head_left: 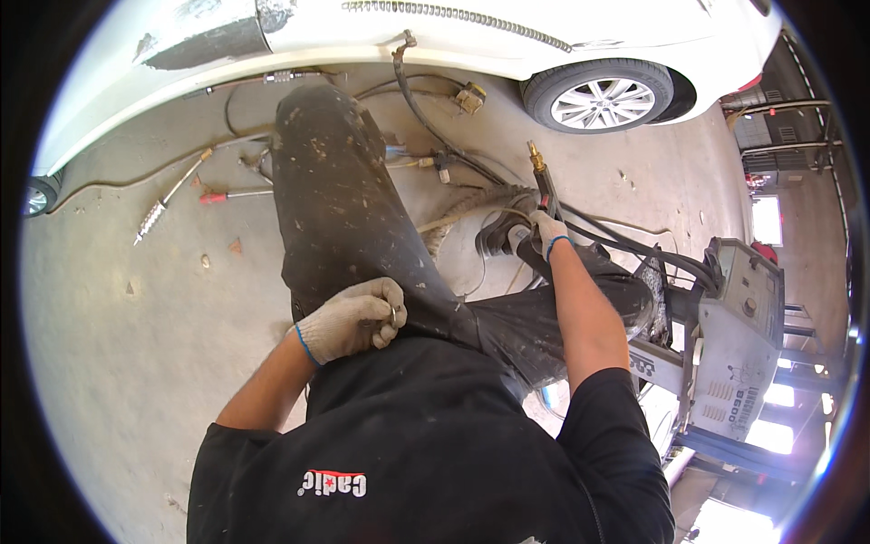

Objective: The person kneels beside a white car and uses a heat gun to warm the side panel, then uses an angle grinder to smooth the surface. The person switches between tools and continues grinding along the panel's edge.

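Observation:
My left hand, in a pale knit glove with a blue cuff, rests near my lap with its fingers curled closed. A small shiny metal piece shows between thumb and fingers; its exact kind is too small to tell. My right hand, gloved too, is closed round the grip of a dark welding gun. The gun's brass tip points up toward the white car, apart from it. Black cables run from near the gun to a grey welding machine on my right.
A wavy metal strip lies along the car's side, near a grey sanded patch. A slide hammer, a red-handled tool and a clamp lie on the floor. Hoses cross beside the car's wheel.

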A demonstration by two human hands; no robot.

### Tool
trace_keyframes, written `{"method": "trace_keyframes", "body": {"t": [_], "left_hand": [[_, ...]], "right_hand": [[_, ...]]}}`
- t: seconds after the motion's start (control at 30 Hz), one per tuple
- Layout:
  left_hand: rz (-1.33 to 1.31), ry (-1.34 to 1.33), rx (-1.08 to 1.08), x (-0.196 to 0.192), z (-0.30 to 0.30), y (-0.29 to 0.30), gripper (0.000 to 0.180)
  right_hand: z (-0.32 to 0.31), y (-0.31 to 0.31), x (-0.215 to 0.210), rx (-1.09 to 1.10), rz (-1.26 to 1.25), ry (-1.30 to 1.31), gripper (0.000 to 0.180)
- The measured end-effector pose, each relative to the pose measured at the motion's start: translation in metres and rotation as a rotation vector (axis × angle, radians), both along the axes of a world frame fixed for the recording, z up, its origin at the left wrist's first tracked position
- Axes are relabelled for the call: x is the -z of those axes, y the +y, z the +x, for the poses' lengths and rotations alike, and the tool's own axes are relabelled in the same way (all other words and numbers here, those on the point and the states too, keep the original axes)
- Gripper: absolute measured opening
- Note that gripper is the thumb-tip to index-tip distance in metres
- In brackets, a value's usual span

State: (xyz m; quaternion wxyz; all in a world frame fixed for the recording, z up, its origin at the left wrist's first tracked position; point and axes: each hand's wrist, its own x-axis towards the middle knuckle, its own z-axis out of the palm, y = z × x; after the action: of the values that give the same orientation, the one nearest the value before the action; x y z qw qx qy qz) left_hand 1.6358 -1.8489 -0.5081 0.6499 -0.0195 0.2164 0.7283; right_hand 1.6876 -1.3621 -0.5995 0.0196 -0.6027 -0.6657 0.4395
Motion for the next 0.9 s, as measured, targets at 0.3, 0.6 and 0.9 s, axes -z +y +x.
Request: {"method": "trace_keyframes", "body": {"t": [0.3,0.6,0.9], "left_hand": [[-0.154,-0.025,-0.041,-0.008,0.004,0.01,0.011],[-0.098,-0.026,-0.022,-0.005,0.001,0.01,0.016],[-0.065,0.018,-0.038,-0.004,0.003,0.007,0.02]], "right_hand": [[-0.006,0.018,0.037,0.06,-0.112,-0.093,0.028],[-0.014,0.005,0.009,0.011,-0.199,-0.083,0.043],[0.0,0.023,0.012,-0.019,-0.188,-0.233,0.058]]}}
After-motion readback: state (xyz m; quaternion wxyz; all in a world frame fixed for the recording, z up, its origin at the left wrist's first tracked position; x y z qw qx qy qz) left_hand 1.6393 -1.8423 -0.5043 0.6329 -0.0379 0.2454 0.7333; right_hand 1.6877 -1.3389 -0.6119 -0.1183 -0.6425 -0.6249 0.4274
